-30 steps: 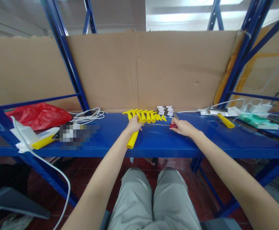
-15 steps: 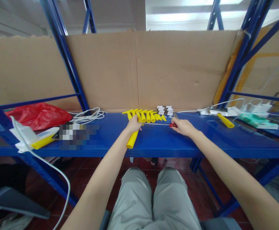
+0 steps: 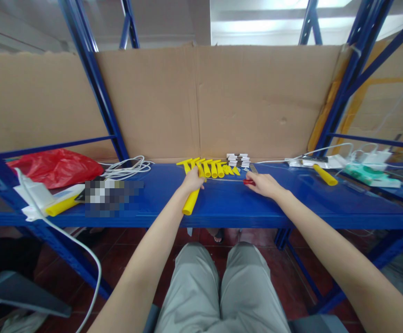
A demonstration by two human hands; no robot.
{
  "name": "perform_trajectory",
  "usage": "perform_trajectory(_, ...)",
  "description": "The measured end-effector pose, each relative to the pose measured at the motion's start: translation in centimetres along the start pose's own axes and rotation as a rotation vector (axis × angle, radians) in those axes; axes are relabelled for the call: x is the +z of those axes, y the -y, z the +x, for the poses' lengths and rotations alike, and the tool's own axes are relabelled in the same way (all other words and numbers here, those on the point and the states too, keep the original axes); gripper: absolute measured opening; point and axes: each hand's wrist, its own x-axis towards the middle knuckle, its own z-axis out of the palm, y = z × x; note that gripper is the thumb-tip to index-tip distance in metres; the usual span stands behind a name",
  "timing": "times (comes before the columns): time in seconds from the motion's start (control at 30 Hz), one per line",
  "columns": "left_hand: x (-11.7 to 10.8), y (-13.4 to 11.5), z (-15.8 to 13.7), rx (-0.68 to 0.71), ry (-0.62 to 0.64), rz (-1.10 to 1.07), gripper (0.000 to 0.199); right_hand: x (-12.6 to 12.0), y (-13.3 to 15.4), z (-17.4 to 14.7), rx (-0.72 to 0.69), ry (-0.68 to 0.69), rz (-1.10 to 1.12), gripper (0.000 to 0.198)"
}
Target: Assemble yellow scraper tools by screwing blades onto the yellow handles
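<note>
Head view: the left hand (image 3: 192, 180) is wrapped around a yellow T-shaped handle (image 3: 189, 204), whose round tube end points toward seven o'clock, near the front edge of the blue metal shelf (image 3: 163, 199). The right hand (image 3: 261, 184) is closed around the red grip of a screwdriver (image 3: 248, 182); its thin shaft runs toward nine o'clock, to the yellow handle's upper part. Whether the tip touches it is too small to tell.

From the left hand, a row of similar yellow T-shaped pieces (image 3: 214, 169) stretches from twelve to two o'clock, with small yellow wedge-like parts (image 3: 229, 170) at its right end. A stack of white-and-dark strips (image 3: 238, 160) sits near the right hand at ten o'clock.

Farther out, a coiled white cable (image 3: 128, 167) and a red plastic bag (image 3: 58, 169) lie toward nine to ten o'clock. Toward three o'clock rest a loose yellow tube (image 3: 325, 175) and a green-and-white packet (image 3: 369, 175). Cardboard (image 3: 222, 101) rises behind at twelve.
</note>
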Motion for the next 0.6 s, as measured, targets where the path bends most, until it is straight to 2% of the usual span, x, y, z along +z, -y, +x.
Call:
perform_trajectory(0.33,0.03,0.19,0.13,0.014,-0.005,-0.012,0.028,-0.12,0.18,0.0,-0.035,0.023,0.045,0.026)
perform_trajectory(0.6,0.11,0.44,0.36,0.015,0.008,-0.028,0.033,0.16,-0.18,-0.07,-0.046,-0.065,0.005,0.023)
